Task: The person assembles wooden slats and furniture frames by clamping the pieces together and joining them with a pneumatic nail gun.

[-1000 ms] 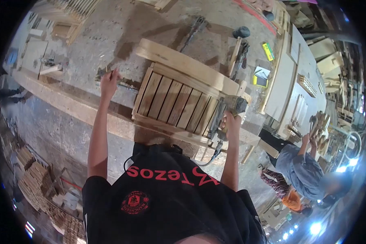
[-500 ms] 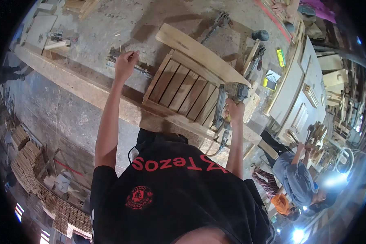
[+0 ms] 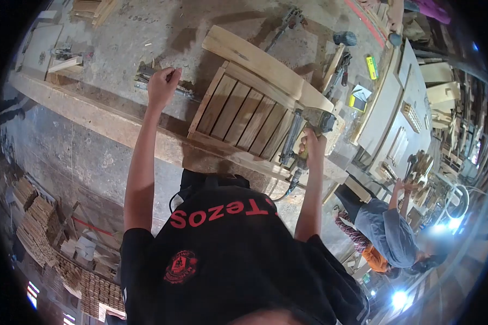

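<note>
My right hand is wrapped round the handle of an air nail gun, held over the right end of a slatted wooden panel. A hose runs from the gun's handle back toward my body. The panel lies on the workbench, with a wide, slightly curved board along its far side. My left hand is closed above the bench, left of the panel; what its fingers hold, if anything, is hidden. Beneath and beside it lies a long narrow metal tool.
A mallet, a yellow box and a black-and-yellow packet lie at the right. Another tool rests behind the board. A person in grey works at the lower right. Stacked wood strips stand at left.
The view has shifted slightly, so the bench and panel sit a little further left. My right hand still grips the nail gun, and my left hand stays closed near the metal tool.
</note>
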The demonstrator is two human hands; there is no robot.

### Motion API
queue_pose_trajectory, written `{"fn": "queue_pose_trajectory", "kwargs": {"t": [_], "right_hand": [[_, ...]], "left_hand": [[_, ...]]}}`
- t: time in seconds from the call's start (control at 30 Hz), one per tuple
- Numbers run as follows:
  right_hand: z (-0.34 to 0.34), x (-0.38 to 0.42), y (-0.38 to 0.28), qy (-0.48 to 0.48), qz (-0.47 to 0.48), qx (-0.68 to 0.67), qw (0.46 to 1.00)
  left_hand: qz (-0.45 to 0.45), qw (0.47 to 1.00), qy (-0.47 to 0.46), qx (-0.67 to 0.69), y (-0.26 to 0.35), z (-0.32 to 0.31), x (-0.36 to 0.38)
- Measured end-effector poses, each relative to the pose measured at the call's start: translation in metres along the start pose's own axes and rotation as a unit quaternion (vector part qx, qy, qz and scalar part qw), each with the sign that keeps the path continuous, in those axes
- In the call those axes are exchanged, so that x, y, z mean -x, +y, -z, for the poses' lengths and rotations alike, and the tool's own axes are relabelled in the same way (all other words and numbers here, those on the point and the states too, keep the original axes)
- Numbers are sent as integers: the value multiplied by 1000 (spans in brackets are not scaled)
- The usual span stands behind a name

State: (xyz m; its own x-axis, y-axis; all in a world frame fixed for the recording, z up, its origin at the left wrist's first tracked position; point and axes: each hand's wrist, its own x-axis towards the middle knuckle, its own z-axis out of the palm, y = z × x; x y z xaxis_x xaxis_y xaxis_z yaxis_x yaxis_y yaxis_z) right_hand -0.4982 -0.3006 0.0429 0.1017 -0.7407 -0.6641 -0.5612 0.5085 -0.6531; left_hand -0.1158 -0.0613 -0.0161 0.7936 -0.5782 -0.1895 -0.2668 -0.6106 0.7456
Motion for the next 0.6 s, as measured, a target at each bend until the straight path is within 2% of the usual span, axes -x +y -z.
{"fn": "queue_pose_trajectory", "kwargs": {"t": [0.2, 0.33, 0.47, 0.5, 0.6], "right_hand": [[2, -3, 7, -3, 18, -20, 1000], [-18, 11, -23, -19, -1, -37, 999], [-50, 13, -49, -67, -27, -1, 997], [-57, 11, -47, -91, 11, 2, 996], [-81, 5, -47, -129, 23, 36, 991]], "left_hand": [[9, 999, 12, 40, -3, -5, 1], [22, 999, 13, 24, -4, -2, 1], [27, 999, 16, 17, 2, -1, 3], [13, 999, 25, 23, 2, -1, 3], [-14, 999, 47, 21, -3, -2, 2]]}}
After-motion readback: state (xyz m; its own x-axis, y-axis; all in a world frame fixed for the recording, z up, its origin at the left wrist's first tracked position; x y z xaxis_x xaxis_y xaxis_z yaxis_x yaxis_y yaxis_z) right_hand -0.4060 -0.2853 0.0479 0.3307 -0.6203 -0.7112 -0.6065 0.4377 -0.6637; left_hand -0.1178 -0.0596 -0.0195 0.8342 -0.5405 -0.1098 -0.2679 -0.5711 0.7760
